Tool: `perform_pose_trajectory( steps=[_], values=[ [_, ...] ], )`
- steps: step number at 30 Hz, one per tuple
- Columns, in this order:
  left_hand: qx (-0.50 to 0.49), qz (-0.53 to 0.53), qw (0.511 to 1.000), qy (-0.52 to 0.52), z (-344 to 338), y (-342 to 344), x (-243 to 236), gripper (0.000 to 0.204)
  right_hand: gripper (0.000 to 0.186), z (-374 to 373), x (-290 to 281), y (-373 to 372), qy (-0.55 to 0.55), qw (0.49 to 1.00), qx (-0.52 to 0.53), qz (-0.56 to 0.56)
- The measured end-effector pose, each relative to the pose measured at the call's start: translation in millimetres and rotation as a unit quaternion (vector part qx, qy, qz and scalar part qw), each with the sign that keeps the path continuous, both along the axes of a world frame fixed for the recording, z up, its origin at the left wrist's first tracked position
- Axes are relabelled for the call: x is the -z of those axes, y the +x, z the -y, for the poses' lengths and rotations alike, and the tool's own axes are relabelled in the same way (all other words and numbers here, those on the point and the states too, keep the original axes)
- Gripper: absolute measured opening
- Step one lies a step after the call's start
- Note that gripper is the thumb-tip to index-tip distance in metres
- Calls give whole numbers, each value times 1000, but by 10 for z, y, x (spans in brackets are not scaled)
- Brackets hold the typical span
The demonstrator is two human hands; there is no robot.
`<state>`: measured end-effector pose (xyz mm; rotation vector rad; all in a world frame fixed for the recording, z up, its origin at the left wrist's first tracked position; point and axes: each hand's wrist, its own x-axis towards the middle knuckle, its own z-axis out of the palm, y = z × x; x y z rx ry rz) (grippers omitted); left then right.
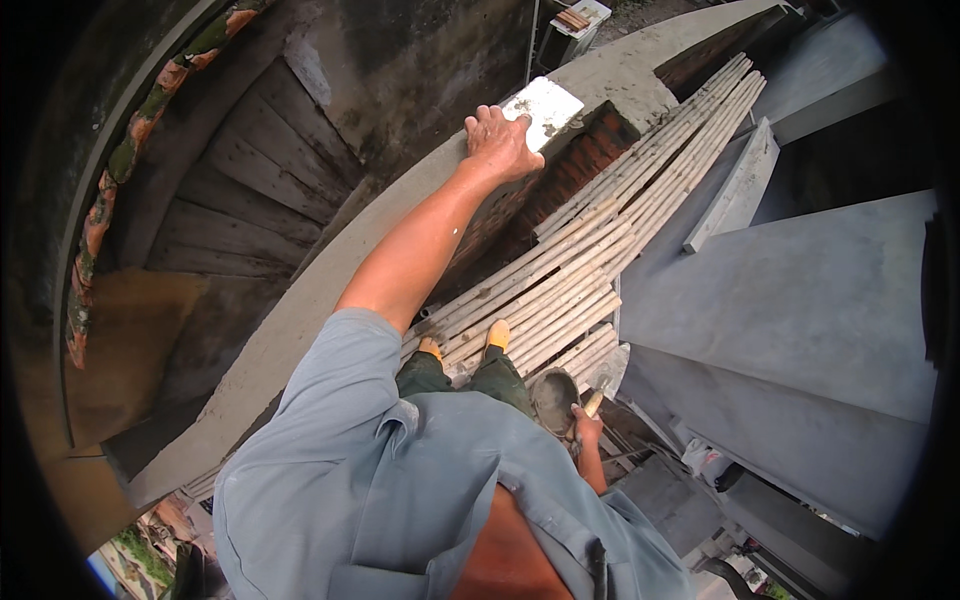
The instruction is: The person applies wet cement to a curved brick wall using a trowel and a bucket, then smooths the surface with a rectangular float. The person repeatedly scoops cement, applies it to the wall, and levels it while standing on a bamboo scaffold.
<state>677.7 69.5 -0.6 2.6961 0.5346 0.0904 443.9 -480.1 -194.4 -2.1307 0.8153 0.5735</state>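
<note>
My left hand (497, 140) reaches up to the concrete wall ledge (240, 365), fingers wrapped on a white rectangular float (550, 105) with grey mortar smudges, which rests at the ledge's right edge above exposed red brick. Low at the right, my right hand (586, 428) is closed on the wooden handle of a trowel (608, 372), its metal blade pointing up, beside a dark round bucket (553, 398) with grey contents. Whether that hand also grips the bucket's rim, I cannot tell.
My yellow boots (497, 336) stand on long bamboo poles (560, 280) along the wall. At right are grey concrete surfaces (770, 300) and a loose plank (732, 185). Left of the ledge is a drop toward dark boards (260, 160), with mossy broken tiles (150, 105) beyond.
</note>
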Motion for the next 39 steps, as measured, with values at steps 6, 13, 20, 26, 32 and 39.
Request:
perform_pose_trajectory(
  steps=[6, 13, 20, 26, 32, 39],
  values=[
    [68, 64, 994, -49, 466, 174, -162, 70, 39, 224, 66, 253, 6, 1000, 19, 2],
    [-117, -35, 992, 15, -308, 152, -21, 75, 42, 637, 487, 415, 9, 999, 33, -20],
    [7, 25, 999, 29, 266, 1478, 72, 67, 42, 788, 445, 455, 4, 999, 25, -35],
    [-18, 68, 995, -73, 805, 2060, -159, 64, 40, 898, 345, 594, 12, 999, 39, -33],
    [-75, 39, 996, -22, 237, 651, 111, 66, 33, 789, 272, 1098, -53, 993, -83, -70],
    [-236, -45, 968, 71, -94, -2579, 124, 86, 13, 64, 394, 1840, 39, 989, -118, -83]
  ],
)
